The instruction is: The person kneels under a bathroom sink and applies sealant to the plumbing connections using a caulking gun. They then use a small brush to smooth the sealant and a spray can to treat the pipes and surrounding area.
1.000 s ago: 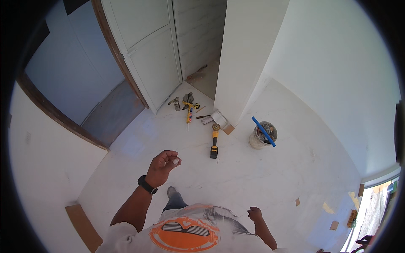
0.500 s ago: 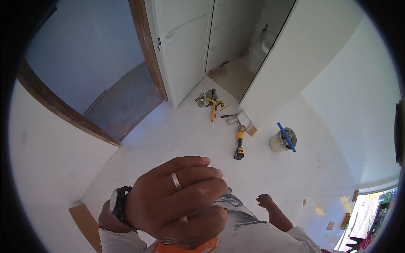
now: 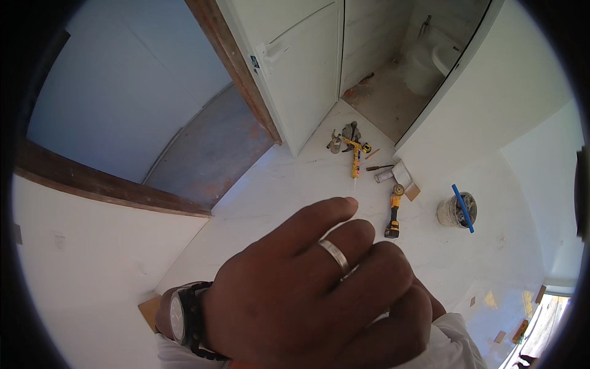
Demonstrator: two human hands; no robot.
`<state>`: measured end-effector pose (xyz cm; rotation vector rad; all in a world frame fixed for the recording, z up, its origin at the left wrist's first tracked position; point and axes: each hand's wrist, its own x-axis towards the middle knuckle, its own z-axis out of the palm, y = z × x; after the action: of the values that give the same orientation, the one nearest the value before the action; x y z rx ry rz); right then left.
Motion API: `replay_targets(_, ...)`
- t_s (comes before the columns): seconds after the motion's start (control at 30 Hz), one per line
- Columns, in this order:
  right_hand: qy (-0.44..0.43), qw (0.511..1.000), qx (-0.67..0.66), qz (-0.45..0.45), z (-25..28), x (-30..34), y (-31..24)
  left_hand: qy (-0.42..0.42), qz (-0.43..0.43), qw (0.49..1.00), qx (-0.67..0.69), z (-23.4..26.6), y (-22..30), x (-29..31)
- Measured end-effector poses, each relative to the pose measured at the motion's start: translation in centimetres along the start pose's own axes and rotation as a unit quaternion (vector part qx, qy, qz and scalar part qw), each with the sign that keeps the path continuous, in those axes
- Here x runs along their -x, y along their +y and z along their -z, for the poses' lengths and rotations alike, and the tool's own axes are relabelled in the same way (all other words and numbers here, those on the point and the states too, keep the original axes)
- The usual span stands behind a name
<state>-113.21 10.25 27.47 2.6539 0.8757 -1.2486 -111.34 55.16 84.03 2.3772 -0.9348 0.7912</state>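
Close up and large, my left hand (image 3: 307,289) is raised over the lower middle of the view, its back toward me. A silver ring (image 3: 335,257) circles one finger, and a dark-strapped watch (image 3: 186,320) is on the wrist. The fingers are curled inward; the palm and anything in it are hidden. Of my right arm, only a bit of forearm (image 3: 434,301) shows behind the left knuckles, with the hand covered. Beyond them on the pale floor lie a yellow and black cordless angle grinder (image 3: 393,212) and a yellow caulking gun (image 3: 356,161).
Right of the grinder stands a bucket (image 3: 452,212) with a blue bar (image 3: 463,208) across its top. A tape measure (image 3: 367,147) lies near the caulking gun. A white door (image 3: 301,67) stands ajar beside a bathroom with a toilet (image 3: 424,67). A brown-framed doorway (image 3: 246,80) opens at left.
My left hand has come closer and shifted right, looking larger. The right hand, seen before at the right, is now covered by it. The view has turned, so the floor items sit further right.
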Motion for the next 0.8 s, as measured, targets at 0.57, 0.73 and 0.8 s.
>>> replay_targets(0.57,0.190,0.758,-0.623,0.007,46.1,-7.8,-12.2,-0.155,0.481,0.774,0.381,-13.0,-32.0,11.3)
replay_targets(0.73,0.460,0.522,-0.718,-0.007,49.6,-6.7,0.3,0.064,0.316,0.884,0.339,-16.3,-38.7,-2.6)
replay_targets(0.8,0.462,0.403,-0.790,0.013,51.6,-7.0,4.4,0.147,0.225,0.919,0.289,-20.2,-39.2,-7.9)
